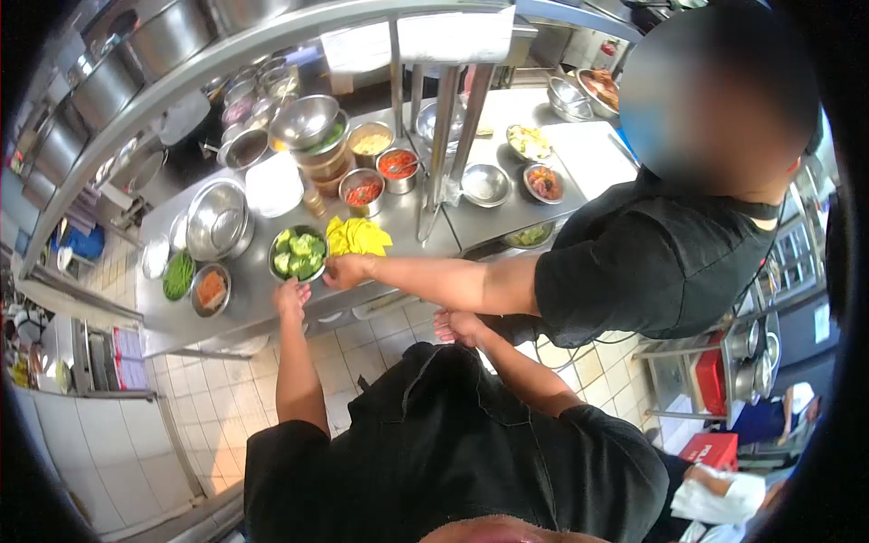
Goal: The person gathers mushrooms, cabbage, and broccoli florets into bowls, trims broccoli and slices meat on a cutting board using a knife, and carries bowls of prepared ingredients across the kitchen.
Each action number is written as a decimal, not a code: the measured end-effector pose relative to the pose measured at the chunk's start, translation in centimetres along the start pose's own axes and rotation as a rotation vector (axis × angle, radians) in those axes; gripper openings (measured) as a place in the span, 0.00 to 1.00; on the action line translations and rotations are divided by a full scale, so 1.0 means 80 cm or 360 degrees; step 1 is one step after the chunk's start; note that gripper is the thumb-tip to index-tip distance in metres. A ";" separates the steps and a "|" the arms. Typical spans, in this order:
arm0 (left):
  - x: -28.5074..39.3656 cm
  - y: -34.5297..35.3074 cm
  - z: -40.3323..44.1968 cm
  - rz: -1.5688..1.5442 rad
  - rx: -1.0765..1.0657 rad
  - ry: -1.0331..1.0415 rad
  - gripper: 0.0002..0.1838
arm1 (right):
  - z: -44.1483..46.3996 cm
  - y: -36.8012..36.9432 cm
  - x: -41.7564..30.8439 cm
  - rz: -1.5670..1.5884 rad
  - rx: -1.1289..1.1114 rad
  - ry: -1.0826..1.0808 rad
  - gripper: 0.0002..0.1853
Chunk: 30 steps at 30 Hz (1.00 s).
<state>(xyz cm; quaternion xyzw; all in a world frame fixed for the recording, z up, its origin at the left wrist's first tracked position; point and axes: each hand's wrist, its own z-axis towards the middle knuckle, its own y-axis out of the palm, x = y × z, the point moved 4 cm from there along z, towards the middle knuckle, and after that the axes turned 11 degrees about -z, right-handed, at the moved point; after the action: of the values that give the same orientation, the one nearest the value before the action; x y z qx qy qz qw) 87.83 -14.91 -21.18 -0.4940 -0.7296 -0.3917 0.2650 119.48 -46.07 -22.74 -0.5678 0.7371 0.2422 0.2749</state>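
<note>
A metal bowl of broccoli (299, 253) sits at the front edge of the steel counter. My left hand (292, 296) has its fingers closed on the near rim of this bowl. On the bowl's right side is a co-worker's hand (349, 270), just in front of a crumpled yellow cloth (358, 237). My right hand (458, 327) hovers before my body, below the co-worker's forearm, its fingers loosely bent and apart with nothing visible in them. Left of the broccoli stand a bowl with orange food (211, 290) and a dish of green beans (179, 276).
A co-worker in black (643, 253) stands close on the right, one arm reaching across. Behind the bowls are a large steel bowl (219, 220), tins of red chopped food (364, 192) and a white container (274, 185). A shelf post (441, 154) rises from the steel counter (262, 319).
</note>
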 end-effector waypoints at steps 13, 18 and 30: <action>-0.008 -0.017 -0.029 0.0049 -0.0118 -0.0044 0.29 | -0.009 0.044 -0.086 -0.0266 0.0044 -0.0544 0.11; -0.004 -0.023 -0.051 -0.0009 -0.0080 -0.0034 0.35 | -0.112 0.013 -0.289 0.0085 0.0184 -0.1206 0.16; -0.032 -0.083 -0.061 -0.0037 -0.0043 0.0049 0.34 | -0.162 -0.031 -0.443 0.0532 0.0493 -0.1602 0.15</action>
<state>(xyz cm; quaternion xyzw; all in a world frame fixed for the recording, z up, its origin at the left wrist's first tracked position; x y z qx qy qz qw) 82.61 -21.63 -22.52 -0.4829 -0.7259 -0.4120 0.2648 127.39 -30.43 10.74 -0.2102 0.6218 0.4128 0.6315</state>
